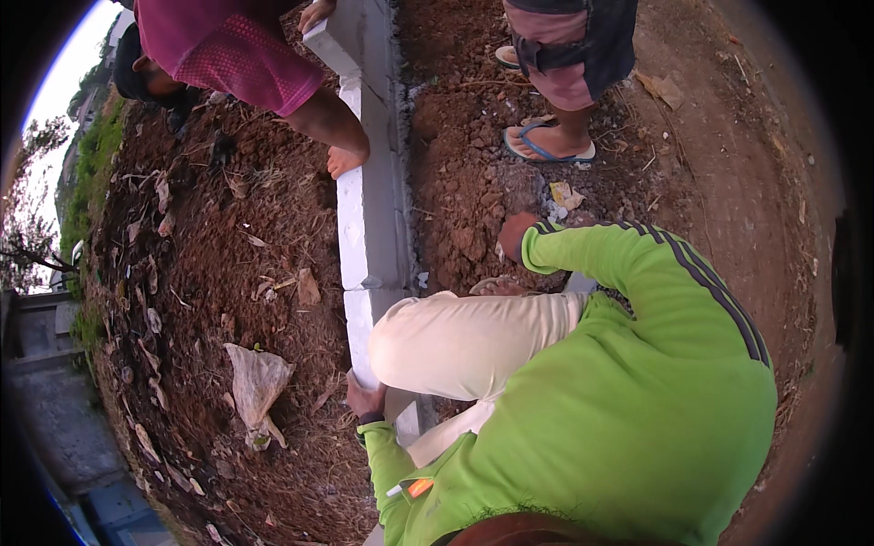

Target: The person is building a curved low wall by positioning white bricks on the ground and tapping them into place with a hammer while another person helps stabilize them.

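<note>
A row of pale lightweight concrete blocks (366,223) runs up the middle of the head view as a low wall. My left hand (366,399) is closed around the edge of the nearest white block (361,329), beside my bent knee. Across my knee, my right hand (517,235) hangs over the soil with its fingers curled in. What it holds, if anything, is hidden. A co-worker in a maroon shirt (241,64) bends over the wall's far part, one hand (348,161) against a block's side and another hand on the angled block (330,45) on top.
Another person in flip-flops (551,146) stands right of the wall. Loose reddish soil (455,209) lies beside it, with a yellow wrapper (566,195) near my right hand. To the left are dry leaves, a crumpled pale sack (258,387) and a grey wall (55,400).
</note>
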`<state>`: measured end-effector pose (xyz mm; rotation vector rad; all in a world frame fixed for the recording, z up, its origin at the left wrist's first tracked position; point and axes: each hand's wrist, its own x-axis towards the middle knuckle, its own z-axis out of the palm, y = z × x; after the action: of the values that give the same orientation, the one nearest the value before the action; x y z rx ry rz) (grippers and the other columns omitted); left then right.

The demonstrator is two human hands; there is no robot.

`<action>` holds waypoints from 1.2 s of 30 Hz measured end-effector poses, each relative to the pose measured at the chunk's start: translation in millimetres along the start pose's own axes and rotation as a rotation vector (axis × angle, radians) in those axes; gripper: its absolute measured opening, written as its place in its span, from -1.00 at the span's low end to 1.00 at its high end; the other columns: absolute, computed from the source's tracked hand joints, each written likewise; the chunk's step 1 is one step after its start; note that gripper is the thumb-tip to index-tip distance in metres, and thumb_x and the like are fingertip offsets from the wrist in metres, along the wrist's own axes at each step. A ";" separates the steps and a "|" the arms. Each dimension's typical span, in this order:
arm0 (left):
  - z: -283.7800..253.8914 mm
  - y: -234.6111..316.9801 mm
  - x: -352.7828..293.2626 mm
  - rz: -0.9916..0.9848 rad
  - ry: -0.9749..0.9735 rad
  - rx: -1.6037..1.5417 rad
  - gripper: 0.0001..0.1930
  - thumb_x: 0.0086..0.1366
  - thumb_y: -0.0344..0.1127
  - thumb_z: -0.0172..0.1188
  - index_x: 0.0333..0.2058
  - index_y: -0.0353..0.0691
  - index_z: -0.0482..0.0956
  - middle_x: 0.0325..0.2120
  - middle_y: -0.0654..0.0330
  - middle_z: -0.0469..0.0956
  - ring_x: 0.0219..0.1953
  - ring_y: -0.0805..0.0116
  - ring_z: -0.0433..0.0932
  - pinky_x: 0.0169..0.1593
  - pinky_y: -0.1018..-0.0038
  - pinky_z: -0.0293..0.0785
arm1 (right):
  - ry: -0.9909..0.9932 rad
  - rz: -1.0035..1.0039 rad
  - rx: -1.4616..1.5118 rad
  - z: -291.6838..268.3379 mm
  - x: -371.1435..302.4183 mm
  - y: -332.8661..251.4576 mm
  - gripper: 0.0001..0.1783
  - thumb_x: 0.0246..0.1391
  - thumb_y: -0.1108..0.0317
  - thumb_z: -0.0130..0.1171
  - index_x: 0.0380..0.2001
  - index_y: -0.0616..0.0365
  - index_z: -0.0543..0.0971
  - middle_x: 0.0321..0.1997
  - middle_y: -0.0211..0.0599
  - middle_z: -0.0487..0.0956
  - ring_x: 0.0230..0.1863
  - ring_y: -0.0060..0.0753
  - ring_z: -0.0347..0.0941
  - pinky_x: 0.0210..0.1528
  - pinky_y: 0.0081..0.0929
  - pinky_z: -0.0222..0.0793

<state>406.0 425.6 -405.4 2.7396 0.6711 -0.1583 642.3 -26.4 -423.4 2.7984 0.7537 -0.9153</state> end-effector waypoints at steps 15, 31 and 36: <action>5.2 39.4 114.9 0.185 -0.100 -0.373 0.04 -0.11 -0.10 0.58 0.28 -0.42 0.23 0.14 -0.18 0.44 0.16 -0.02 0.48 0.24 0.20 0.40 | 0.020 -0.031 0.032 12.4 -3.9 -0.9 -0.73 0.04 0.25 0.16 -0.24 -0.01 0.75 -0.15 -0.24 0.71 -0.07 -0.21 0.65 -0.11 -0.26 0.57; 21.6 82.7 121.1 0.042 0.025 -0.074 0.03 -0.12 0.06 0.51 0.34 -0.07 0.25 0.17 -0.01 0.49 0.17 -0.03 0.49 0.22 0.14 0.42 | 0.036 -0.041 0.010 9.0 -7.1 1.2 -0.76 0.02 0.27 0.19 -0.28 0.05 0.74 -0.16 -0.18 0.71 -0.07 -0.17 0.65 -0.10 -0.22 0.57; 18.3 92.3 119.4 0.027 0.037 -0.036 0.01 -0.11 0.06 0.50 0.33 -0.05 0.25 0.17 0.00 0.49 0.16 -0.03 0.51 0.21 0.15 0.43 | 0.032 -0.032 0.018 8.2 -6.4 3.2 -0.76 0.03 0.27 0.18 -0.28 0.05 0.74 -0.17 -0.14 0.71 -0.10 -0.14 0.66 -0.08 -0.17 0.56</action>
<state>554.0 393.6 -418.6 2.7215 0.6408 -0.0880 635.0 -33.8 -426.6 2.8305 0.8014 -0.8894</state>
